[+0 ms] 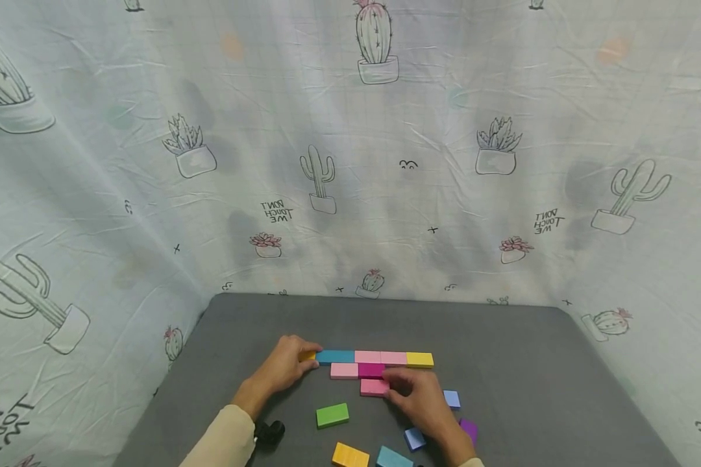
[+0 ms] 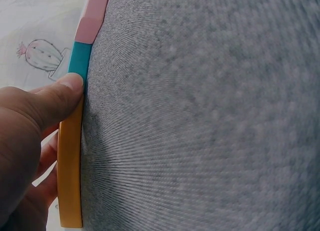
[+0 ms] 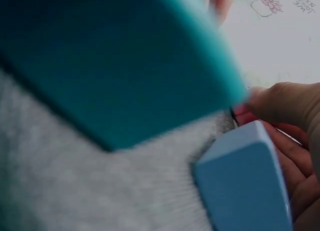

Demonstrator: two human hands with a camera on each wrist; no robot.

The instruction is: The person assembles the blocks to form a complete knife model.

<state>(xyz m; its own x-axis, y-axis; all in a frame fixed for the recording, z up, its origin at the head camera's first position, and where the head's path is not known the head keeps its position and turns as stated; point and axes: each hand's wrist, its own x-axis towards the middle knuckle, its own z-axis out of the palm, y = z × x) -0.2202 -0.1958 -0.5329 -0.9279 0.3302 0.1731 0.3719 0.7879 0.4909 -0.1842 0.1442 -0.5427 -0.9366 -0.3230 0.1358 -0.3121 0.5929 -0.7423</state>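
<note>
A row of blocks lies across the grey table: an orange-yellow block (image 2: 70, 166) at its left end, then a blue block (image 1: 335, 357), two light pink blocks (image 1: 381, 357) and a yellow block (image 1: 420, 360). My left hand (image 1: 286, 363) pinches the orange-yellow block, thumb on the near side by the blue block, fingers behind. In front of the row sit another light pink block (image 1: 344, 371) and a magenta block (image 1: 370, 371), end to end. Nearest me, my right hand (image 1: 420, 395) pinches the right end of a brighter pink block (image 1: 374, 388) between thumb and index finger.
Loose on the table (image 1: 531, 389) are a green block (image 1: 332, 416), a yellow-orange block (image 1: 350, 455), a teal block (image 1: 394, 457), two light blue blocks (image 1: 414, 439) and a purple block (image 1: 469, 429) by the right forearm. A cactus-print cloth (image 1: 350, 130) hangs behind.
</note>
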